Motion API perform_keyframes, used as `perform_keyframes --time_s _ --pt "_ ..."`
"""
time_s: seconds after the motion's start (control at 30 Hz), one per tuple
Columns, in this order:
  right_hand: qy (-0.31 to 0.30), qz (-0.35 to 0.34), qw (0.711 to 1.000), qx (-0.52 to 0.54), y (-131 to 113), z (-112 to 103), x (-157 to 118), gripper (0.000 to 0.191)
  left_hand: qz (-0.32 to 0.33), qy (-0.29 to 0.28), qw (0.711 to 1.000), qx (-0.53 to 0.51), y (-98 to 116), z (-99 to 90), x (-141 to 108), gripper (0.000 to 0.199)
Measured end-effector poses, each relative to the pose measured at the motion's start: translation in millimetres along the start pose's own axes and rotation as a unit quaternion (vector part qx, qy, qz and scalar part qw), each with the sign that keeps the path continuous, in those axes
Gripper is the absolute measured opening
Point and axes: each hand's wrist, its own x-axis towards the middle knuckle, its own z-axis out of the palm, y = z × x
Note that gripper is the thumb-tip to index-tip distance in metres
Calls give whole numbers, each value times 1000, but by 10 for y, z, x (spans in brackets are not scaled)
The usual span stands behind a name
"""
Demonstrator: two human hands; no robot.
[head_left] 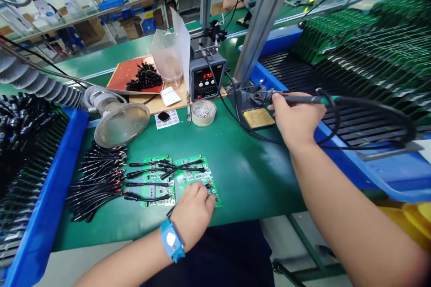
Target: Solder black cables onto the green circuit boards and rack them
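Near the front edge of the green worktop (249, 175), the left hand (193, 213), wearing a blue wrist strap (171, 240), presses flat, fingers curled, on the right of 2 green circuit boards (193, 175), seemingly to steady it. Black leads (97, 184) lie fanned just beside them. Farther back, the right hand (294, 119) grips a soldering iron (296, 98) closed-fisted, tip at its stand (251, 98), beside the grey soldering station (205, 80).

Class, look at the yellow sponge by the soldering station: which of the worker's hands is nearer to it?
Right. The right hand, holding the soldering iron, is just beside the sponge; the left hand rests on a circuit board, well away.
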Motion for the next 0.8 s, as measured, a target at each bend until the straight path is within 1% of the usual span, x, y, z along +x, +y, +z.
perform_keyframes --time_s 0.07,0.13,0.2,0.27,0.3,0.33,0.37,0.4,0.47,0.5,0.53,0.57,0.6,0.63,0.7,0.8 --pt "-41 11 999 -32 38 106 100 25 -20 3 999 -38 129 54 87 18" --pt "-97 27 993 -54 45 186 190 35 -34 14 995 -98 207 78 177 21" --pt "-176 36 982 -63 9 181 217 45 -33 47 984 -167 182 43 246 24" --pt "-264 27 962 -63 -77 52 107 48 -50 88 975 -196 52 -43 286 24" --pt "-306 15 950 -60 -137 -56 -20 45 -71 97 976 -184 -37 -91 295 25" --pt "-341 -3 938 -56 -206 -183 -198 35 -95 89 979 -158 -127 -134 298 26" --pt "-368 -24 928 -54 -276 -318 -422 36 -115 61 982 -135 -209 -167 296 29" --pt "-396 -50 915 -53 -344 -452 -681 36 -129 18 985 -117 -274 -188 289 34" --pt "-457 -109 881 -49 -451 -672 -1241 31 -142 -73 981 -106 -338 -192 267 42" --pt "-489 -156 857 -48 -483 -746 -1509 32 -149 -105 978 -105 -339 -182 255 43" --pt "-494 -271 822 -85 -501 -791 -1748 36 -159 -125 974 -98 -325 -168 243 43" --pt "-483 -358 791 -111 -504 -811 -1947 36 -173 -137 972 -85 -300 -154 231 42" --pt "-468 -407 773 -131 -496 -813 -2102 35 -188 -144 969 -68 -271 -144 219 41" --pt "-452 -446 758 -150 -478 -804 -2211 34 -202 -153 966 -51 -240 -139 205 41" --pt "-440 -480 740 -167 -431 -792 -2309 31 -226 -176 958 -16 -184 -144 172 42" --pt "-448 -521 713 -136 -366 -843 -2255 28 -238 -212 948 19 -118 -166 100 45"
